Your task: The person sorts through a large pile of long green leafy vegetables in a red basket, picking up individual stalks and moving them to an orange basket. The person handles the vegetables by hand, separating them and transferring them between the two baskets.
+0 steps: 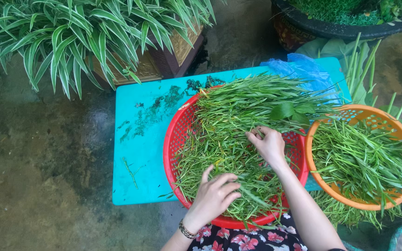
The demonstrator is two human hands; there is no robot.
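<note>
Landmark: turquoise table (pixel 140 153), low, on wet concrete floor (pixel 38 176). Green leaf scraps (pixel 159 104) smeared on its top toward the far-left corner; one loose stem (pixel 130 172) lies nearer its front-left. Striped-leaf plant (pixel 80 32) in a gold-brown square pot (pixel 173 53) stands just beyond its far-left edge. Blue plastic bag (pixel 303 69) sits on its far-right corner. Dark round planter (pixel 345 30) stands beyond that corner. Orange basket (pixel 322 135) of greens overhangs its right edge.

red basket (pixel 175 139): perforated glossy plastic | table (pixel 140 153): smooth turquoise plastic | floor (pixel 38 176): rough concrete
</note>
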